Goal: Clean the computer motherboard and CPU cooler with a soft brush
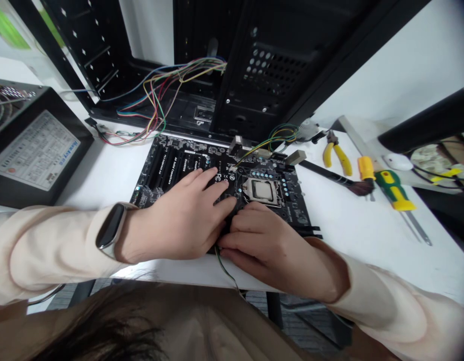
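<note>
A black motherboard (295, 200) lies flat on the white table, its silver processor socket (264, 191) just beyond my right hand. Across the middle of the board rests my left hand (190, 210), fingers stretched out and apart; its thumb side is partly hidden near the other hand. At the board's near edge my right hand (262, 245) is closed, fingertips pinched together beside my left hand. A thin dark green wire (226, 271) runs out from those fingertips and down over the table edge. The wire's end is hidden under the fingers. Another bundle of coloured wires (254, 148) crosses the board's far side.
Behind the board stands an open black computer case (277, 100) with loose coloured cables (156, 95). A power supply (39, 150) sits at left. On the right are a brush (329, 175), yellow-handled pliers (337, 155), a yellow screwdriver (366, 168) and a green-yellow screwdriver (393, 190).
</note>
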`<state>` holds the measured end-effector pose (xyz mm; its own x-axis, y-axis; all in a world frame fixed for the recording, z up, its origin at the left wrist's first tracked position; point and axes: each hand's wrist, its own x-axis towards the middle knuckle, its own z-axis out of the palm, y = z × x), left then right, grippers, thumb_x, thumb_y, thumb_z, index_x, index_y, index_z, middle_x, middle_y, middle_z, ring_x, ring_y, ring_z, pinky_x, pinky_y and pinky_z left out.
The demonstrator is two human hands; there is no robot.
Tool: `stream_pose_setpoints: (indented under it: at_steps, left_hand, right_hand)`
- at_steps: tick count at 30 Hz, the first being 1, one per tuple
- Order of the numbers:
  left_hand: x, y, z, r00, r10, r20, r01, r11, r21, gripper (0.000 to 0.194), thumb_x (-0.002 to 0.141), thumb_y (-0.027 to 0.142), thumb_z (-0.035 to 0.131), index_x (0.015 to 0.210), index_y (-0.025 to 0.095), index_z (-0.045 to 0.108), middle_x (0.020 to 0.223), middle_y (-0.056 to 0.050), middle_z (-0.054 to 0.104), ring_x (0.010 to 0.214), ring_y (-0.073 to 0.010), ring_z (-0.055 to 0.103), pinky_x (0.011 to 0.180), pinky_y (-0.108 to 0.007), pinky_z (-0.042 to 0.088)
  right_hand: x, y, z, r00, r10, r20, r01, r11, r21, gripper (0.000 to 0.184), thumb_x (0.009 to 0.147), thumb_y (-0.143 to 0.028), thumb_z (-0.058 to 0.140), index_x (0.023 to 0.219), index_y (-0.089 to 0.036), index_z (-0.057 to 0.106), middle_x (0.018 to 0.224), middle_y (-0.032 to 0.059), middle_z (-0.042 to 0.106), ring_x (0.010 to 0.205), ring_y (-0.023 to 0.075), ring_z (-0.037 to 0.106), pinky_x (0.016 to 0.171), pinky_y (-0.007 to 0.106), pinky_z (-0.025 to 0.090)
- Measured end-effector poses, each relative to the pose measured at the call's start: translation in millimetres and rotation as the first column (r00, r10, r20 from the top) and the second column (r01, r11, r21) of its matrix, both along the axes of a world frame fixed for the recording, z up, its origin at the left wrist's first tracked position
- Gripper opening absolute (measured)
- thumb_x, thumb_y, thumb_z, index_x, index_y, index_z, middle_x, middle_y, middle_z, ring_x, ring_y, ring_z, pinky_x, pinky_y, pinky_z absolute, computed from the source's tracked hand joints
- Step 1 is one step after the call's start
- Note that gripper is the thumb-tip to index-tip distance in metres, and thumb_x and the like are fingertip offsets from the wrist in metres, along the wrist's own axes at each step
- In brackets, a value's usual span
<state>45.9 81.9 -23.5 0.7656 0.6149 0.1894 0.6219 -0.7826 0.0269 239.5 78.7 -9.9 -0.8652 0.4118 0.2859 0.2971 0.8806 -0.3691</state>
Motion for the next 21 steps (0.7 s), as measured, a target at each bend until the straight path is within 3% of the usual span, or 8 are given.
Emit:
stream_pose_setpoints:
  at_steps: [21]
  left_hand:
    - [0.2, 0.1, -0.6, 1.0, -0.011, 0.024, 0.011, 0.999, -0.041, 0.03, 0.093, 0.028, 0.041, 0.102, 0.015, 0.066, 0.116, -0.014, 0.063, 0.122, -0.0325, 0.052, 0.106, -0.054, 0.038]
  right_hand:
    - [-0.8, 0.4, -0.1, 1.0, 0.007, -0.021, -0.006, 1.0, 0.024, 0.025, 0.093, -0.017, 0.053, 0.075, -0.015, 0.07, 0.067, 0.0018, 0.06, 0.066, 0.0132, 0.051, 0.066, 0.029, 0.04]
